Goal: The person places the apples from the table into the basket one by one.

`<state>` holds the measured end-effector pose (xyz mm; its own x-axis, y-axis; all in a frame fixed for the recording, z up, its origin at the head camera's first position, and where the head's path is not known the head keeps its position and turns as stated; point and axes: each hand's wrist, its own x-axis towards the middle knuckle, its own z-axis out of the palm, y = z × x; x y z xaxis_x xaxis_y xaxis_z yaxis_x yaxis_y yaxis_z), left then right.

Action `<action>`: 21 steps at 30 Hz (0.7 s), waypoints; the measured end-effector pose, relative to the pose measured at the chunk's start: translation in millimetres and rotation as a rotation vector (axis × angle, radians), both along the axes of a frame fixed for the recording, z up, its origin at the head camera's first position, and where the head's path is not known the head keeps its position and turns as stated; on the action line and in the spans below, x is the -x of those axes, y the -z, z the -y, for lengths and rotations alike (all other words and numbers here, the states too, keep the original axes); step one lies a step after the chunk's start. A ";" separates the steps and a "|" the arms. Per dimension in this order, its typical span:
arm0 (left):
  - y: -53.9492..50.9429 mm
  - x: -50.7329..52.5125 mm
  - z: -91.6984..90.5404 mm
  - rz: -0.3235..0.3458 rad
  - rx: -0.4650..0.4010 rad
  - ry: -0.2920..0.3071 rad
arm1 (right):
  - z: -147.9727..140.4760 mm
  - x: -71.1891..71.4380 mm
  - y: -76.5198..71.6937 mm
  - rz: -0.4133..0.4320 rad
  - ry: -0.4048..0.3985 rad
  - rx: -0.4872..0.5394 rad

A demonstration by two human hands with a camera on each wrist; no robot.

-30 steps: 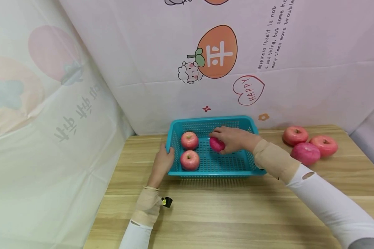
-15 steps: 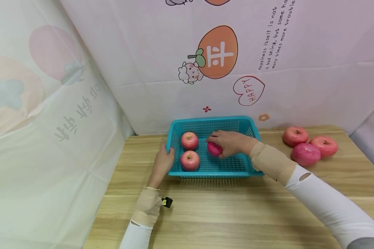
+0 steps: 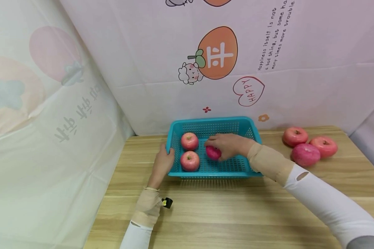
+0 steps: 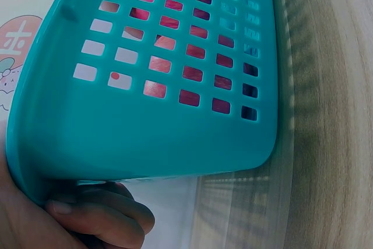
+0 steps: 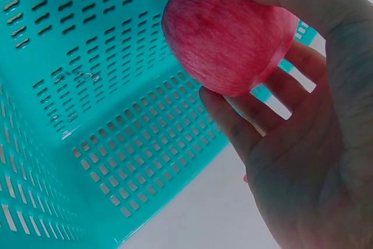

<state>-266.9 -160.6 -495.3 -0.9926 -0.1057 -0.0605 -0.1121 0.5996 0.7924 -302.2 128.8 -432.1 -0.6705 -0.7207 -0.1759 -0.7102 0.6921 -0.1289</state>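
Note:
A turquoise plastic basket [image 3: 212, 174] with slotted walls stands on the table against the back wall. My left hand [image 3: 163, 162] grips its left rim; the left wrist view shows the fingers [image 4: 111, 214] curled under that rim. Inside the basket, my right hand [image 3: 229, 146] holds a dark pink apple [image 3: 213, 153] between thumb and fingers. In the right wrist view this apple [image 5: 227, 33] is close up, with the basket floor behind it. Two paler red apples, one at the back [image 3: 189, 141] and one in front [image 3: 190, 161], sit along the basket's left side.
On the table right of the basket, three more apples lie grouped: one at the back [image 3: 295, 136], one at the right [image 3: 324, 146] and a darker pink one in front [image 3: 305, 154]. A printed white cloth [image 3: 162, 100] hangs behind. The wooden table [image 3: 212, 214] extends toward me.
My right hand has moved slightly left and toward me inside the basket, carrying the dark pink apple nearer the two others. My left hand stays on the rim.

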 end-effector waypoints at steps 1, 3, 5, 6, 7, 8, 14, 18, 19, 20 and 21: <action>0.0 0.1 0.0 0.001 0.001 0.000 | 0.2 0.1 0.1 0.006 -0.003 -0.001; -0.4 -0.1 -0.1 0.003 0.004 -0.001 | 0.9 -0.2 0.1 0.009 -0.011 -0.003; 0.2 0.4 0.2 0.005 0.004 0.000 | 1.8 -0.5 0.8 0.015 -0.016 -0.009; 0.6 0.6 0.3 0.005 0.005 0.001 | 2.5 -0.7 1.2 0.021 -0.016 -0.013; 0.9 0.9 0.3 0.005 0.005 0.000 | 3.3 -0.8 1.6 0.024 -0.015 -0.020; 1.2 1.0 0.4 0.006 0.004 0.001 | 4.2 -1.0 2.2 0.024 -0.020 -0.024; 0.3 1.1 0.0 0.003 -0.001 0.002 | 7.9 -1.2 5.6 0.043 -0.010 -0.057; -0.2 0.7 -0.7 0.002 0.000 0.000 | 9.4 -1.8 7.6 0.042 -0.022 -0.070; -0.1 0.8 -0.7 0.003 0.000 0.000 | 9.9 -1.9 8.0 0.040 -0.030 -0.073; 0.3 1.1 -0.6 0.002 0.001 0.000 | 10.4 -2.1 8.1 0.038 -0.037 -0.076; 0.4 1.2 -0.6 0.001 0.001 0.001 | 10.8 -2.4 8.2 0.034 -0.047 -0.073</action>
